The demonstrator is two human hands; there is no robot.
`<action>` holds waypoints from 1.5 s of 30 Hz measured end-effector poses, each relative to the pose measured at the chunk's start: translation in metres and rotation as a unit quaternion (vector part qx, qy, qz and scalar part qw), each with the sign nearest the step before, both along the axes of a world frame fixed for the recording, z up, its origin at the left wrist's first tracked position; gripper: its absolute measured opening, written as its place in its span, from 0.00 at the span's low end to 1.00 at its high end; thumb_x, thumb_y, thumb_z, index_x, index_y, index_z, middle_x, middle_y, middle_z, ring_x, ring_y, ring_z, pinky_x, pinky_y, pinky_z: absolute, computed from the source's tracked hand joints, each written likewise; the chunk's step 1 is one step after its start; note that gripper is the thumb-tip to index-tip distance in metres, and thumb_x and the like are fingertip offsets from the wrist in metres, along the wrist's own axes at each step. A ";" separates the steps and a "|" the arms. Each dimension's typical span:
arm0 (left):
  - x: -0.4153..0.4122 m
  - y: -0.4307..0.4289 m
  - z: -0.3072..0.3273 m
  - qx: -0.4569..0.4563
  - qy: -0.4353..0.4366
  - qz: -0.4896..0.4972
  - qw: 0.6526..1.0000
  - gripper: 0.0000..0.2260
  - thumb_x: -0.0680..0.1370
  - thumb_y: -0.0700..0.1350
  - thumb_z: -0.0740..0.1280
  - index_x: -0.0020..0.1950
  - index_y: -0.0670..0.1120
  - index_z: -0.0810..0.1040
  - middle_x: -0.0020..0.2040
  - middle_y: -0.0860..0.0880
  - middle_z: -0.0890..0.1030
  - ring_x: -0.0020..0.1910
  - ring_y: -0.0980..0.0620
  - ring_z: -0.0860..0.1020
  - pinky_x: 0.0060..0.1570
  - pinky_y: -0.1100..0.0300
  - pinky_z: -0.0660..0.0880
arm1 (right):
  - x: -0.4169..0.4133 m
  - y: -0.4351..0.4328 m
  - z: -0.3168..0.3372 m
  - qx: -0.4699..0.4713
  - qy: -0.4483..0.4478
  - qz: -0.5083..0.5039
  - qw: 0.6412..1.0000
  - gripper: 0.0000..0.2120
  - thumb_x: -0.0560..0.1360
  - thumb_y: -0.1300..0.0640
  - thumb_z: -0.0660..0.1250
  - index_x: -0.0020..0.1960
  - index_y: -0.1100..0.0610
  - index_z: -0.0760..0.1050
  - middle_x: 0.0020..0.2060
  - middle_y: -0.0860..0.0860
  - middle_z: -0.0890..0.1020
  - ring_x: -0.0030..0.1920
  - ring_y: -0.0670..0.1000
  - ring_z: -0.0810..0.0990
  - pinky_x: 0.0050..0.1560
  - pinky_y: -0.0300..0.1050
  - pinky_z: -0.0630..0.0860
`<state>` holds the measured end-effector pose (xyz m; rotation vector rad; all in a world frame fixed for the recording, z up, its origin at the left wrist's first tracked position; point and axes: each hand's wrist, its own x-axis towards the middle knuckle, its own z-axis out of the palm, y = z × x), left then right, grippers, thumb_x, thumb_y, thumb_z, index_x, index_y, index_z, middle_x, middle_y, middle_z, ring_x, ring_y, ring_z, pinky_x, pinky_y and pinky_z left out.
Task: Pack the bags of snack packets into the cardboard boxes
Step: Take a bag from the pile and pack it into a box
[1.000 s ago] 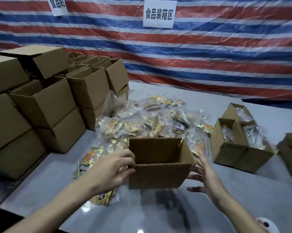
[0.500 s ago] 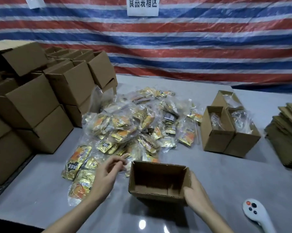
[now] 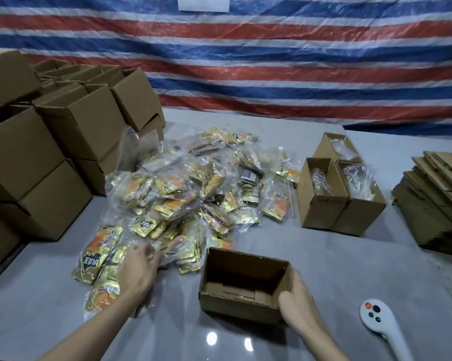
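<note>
Nearest to the camera, the right hand (image 3: 296, 300) grips the right near corner of the empty open box (image 3: 243, 281), with the fingers curled round its wall; their tips are hidden behind the cardboard. The box stands upright on the grey table (image 3: 323, 256), and it looks light and fairly stiff, so I think one hand at a corner is enough to steady it. To the left of it, the left hand (image 3: 141, 267) reaches with fingers spread and fairly straight onto the near edge of the pile of snack bags (image 3: 183, 194); motion blur makes it hard to say if it already pinches any plastic. The bags are clear, soft and probably slippery, each loosely filled with small gold and orange packets, so a bag will sag and shift; I would take it by a gathered handful of the film or under its middle. Farther right stand three filled boxes (image 3: 334, 188) touching each other, and a stack of flat cartons (image 3: 438, 199), cut off by the frame edge. At far left, the stacked boxes (image 3: 50, 152) hide their own contents.
</note>
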<state>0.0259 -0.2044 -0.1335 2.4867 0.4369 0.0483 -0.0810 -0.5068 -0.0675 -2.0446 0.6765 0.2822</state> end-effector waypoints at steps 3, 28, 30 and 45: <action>0.008 0.007 0.014 -0.008 0.000 -0.024 1.000 0.12 0.80 0.58 0.64 0.46 0.52 0.82 0.51 0.55 0.82 0.48 0.52 0.79 0.59 0.42 0.75 | 0.004 0.006 0.001 0.000 0.003 0.011 1.000 0.31 0.73 0.69 0.56 0.72 0.48 0.65 0.65 0.51 0.76 0.67 0.54 0.71 0.68 0.47 0.67; 0.003 -0.036 0.164 -0.412 -0.181 -0.034 0.892 0.16 0.83 0.50 0.58 0.34 0.52 0.66 0.42 0.38 0.80 0.34 0.45 0.76 0.33 0.50 0.72 | 0.006 0.019 -0.001 0.015 0.002 0.006 1.000 0.28 0.72 0.68 0.57 0.70 0.50 0.67 0.58 0.50 0.77 0.60 0.54 0.73 0.61 0.48 0.72; -0.006 -0.046 0.171 -0.476 -0.142 -0.041 0.867 0.15 0.83 0.49 0.58 0.35 0.51 0.67 0.40 0.43 0.85 0.39 0.39 0.83 0.39 0.41 0.77 | 0.006 0.019 0.000 0.009 0.005 0.009 1.000 0.26 0.73 0.67 0.58 0.69 0.50 0.67 0.57 0.51 0.77 0.58 0.55 0.74 0.62 0.53 0.75; -0.039 -0.074 0.119 -0.481 -0.009 -0.064 0.874 0.17 0.82 0.55 0.61 0.40 0.54 0.85 0.43 0.47 0.86 0.45 0.45 0.85 0.49 0.44 0.81 | 0.010 0.018 -0.011 -0.012 -0.009 0.014 1.000 0.28 0.71 0.64 0.56 0.69 0.50 0.68 0.60 0.56 0.78 0.60 0.61 0.77 0.60 0.59 0.77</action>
